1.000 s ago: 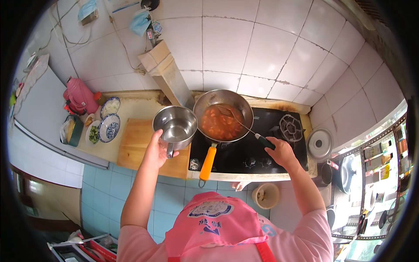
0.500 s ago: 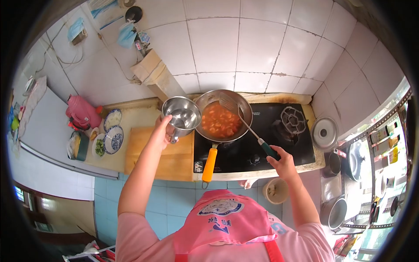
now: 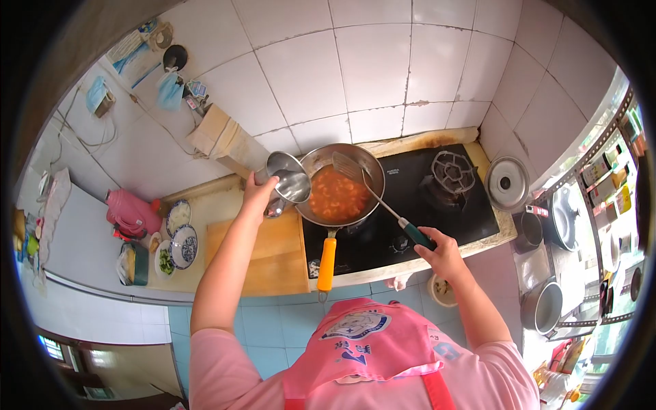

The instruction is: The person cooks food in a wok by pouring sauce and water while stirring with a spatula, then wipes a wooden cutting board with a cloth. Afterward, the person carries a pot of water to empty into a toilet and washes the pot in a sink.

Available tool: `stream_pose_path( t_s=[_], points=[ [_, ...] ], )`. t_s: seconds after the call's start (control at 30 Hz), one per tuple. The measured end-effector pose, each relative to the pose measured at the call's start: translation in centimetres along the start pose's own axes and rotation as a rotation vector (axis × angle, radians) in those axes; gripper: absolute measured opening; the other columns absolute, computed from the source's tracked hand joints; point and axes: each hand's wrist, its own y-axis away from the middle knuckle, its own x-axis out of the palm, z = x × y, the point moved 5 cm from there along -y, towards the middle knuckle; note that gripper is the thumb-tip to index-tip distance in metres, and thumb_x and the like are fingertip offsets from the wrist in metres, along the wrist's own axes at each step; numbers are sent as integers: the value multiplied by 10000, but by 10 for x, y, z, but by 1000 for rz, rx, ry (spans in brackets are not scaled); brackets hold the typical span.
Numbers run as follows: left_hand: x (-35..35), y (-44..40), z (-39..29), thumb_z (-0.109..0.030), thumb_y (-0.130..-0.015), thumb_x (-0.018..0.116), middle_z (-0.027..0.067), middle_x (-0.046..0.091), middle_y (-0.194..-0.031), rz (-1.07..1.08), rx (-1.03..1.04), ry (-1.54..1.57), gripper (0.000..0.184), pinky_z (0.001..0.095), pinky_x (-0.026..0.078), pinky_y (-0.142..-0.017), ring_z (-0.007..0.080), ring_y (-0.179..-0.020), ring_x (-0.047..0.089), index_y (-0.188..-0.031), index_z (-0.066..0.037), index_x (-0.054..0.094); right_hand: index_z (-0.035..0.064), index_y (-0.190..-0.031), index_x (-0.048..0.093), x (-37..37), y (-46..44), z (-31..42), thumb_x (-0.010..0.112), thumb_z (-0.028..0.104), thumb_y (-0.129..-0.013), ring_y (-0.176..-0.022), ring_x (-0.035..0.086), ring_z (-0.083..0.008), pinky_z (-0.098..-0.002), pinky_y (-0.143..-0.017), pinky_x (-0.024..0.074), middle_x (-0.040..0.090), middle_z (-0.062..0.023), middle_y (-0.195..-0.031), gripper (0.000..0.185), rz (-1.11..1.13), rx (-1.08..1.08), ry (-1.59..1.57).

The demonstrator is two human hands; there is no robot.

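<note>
Pouring, apparently — left hand (image 3: 257, 195), fingers closed round a tilted steel pot (image 3: 292, 181), by the left rim of a pan (image 3: 375, 169) of red stew (image 3: 338, 198) on the hob (image 3: 410, 195); right hand (image 3: 441, 249) gripping a turner (image 3: 385, 203). Next move calls for a steady tilt, lip above the pan.

Orange-red stew (image 3: 333, 197) in a silver pan (image 3: 373, 166) with a yellow handle (image 3: 326, 264); a silver cup (image 3: 292, 181); a spatula grip (image 3: 415, 234) in dark green; before me, a pink apron (image 3: 396, 355) with blue-and-white badge (image 3: 357, 325); black stove (image 3: 410, 190); white bowl (image 3: 184, 247) patterned in blue.
</note>
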Motion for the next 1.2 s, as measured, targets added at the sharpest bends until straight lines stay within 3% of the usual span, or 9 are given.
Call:
stream_pose_path(
  t_s=[0.13, 0.37, 0.47, 0.53, 0.77, 0.83, 1.07, 1.13, 1.2],
  points=[
    [15, 9, -19, -252, -808, 715, 168, 497, -1294, 23, -8, -31, 788, 352, 467, -911, 244, -1152, 524, -1418, 7, 288, 8, -1191, 588, -5, 2, 1, 717, 115, -801, -605, 567, -160, -287, -601, 480, 663, -147, -850, 425, 1, 15, 18],
    [24, 6, -24, -293, -781, 731, 190, 468, -1339, -38, 1, -279, 909, 349, 496, -845, 256, -1138, 528, -1464, 4, 210, 15, -1193, 590, -11, 7, -4, 714, 119, -802, -618, 576, -177, -296, -610, 482, 658, -150, -862, 423, -5, 20, 6],
    [26, 8, -26, -375, -665, 773, 229, 473, -1353, -93, -44, -350, 1009, 403, 496, -909, 331, -1179, 523, -1461, -21, 263, 21, -1196, 590, -12, 9, -7, 713, 122, -801, -624, 583, -183, -300, -615, 483, 657, -149, -864, 425, -7, 12, 23],
    [26, 0, -23, -387, -650, 771, 249, 458, -1366, -120, 52, -464, 1018, 388, 393, -1037, 364, -1221, 490, -1468, -52, 267, 25, -1195, 592, -14, 10, -8, 714, 127, -799, -623, 586, -190, -303, -615, 483, 657, -151, -860, 427, 1, 33, 28],
    [34, 8, -37, -328, -694, 775, 212, 433, -1414, -154, 145, -679, 953, 364, 384, -1042, 315, -1288, 449, -1452, -20, 286, 25, -1187, 598, -17, 12, -9, 719, 130, -795, -625, 590, -196, -305, -620, 484, 659, -156, -853, 424, -8, 22, 28],
    [37, 7, -39, -413, -655, 763, 270, 433, -1365, -124, 251, -682, 1008, 414, 386, -1042, 403, -1265, 427, -1469, -85, 269, 25, -1188, 597, -17, 13, -10, 719, 130, -795, -625, 591, -200, -303, -623, 484, 662, -159, -861, 424, -8, 23, 24],
    [52, 25, -65, -403, -657, 762, 283, 360, -1352, -165, 241, -839, 1010, 417, 420, -1009, 376, -1223, 462, -1488, -166, 238, 26, -1190, 597, -19, 13, -13, 720, 128, -796, -624, 588, -197, -302, -624, 484, 666, -156, -879, 426, -6, 21, 24],
    [60, 41, -82, -318, -656, 780, 189, 431, -1325, -164, 164, -875, 989, 392, 417, -1008, 342, -1224, 458, -1483, -172, 257, 24, -1189, 597, -20, 14, -10, 721, 124, -794, -623, 588, -198, -302, -626, 486, 668, -155, -888, 426, -1, 34, 23],
    [65, 43, -82, -318, -648, 784, 193, 416, -1304, -148, 235, -920, 996, 401, 434, -986, 351, -1191, 477, -1483, -204, 254, 24, -1189, 597, -21, 13, -12, 722, 122, -793, -623, 588, -201, -302, -626, 486, 670, -156, -895, 426, 1, 38, 23]
  ],
)
